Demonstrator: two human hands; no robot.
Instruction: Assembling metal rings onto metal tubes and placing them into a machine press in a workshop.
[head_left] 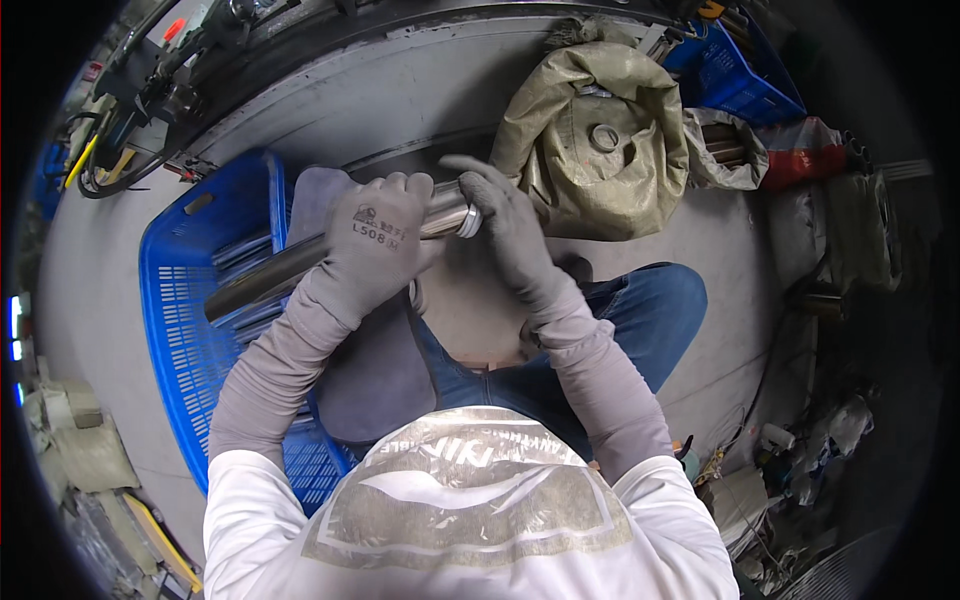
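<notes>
the person's left hand [375, 235], in a grey glove, is clenching a shiny metal tube [268, 277] around its upper part. the tube is slanting across the front of the body, its lower-left end hanging over a blue slotted crate [168, 290] where other metal lengths [238, 258] are lying. the right hand [505, 235], gloved too, is touching the bright ringed end [468, 222]; whether it is grasping that end or only pressing on it, i cannot tell. whether 1 or 2 pieces are sitting inside the left grip, the fingers are hiding.

because the left hand is gripping nearer the upper end, the longer free end could be dipping and knocking the crate or its contents if that grip is loosening. smooth metal could be sliding or twisting against the glove. if the rim is carrying burrs, too small to tell here, it could be snagging the right glove. a loose ring [604, 138] is lying on the olive woven sack [545, 180] ahead, where a swinging tube could be nudging it.
</notes>
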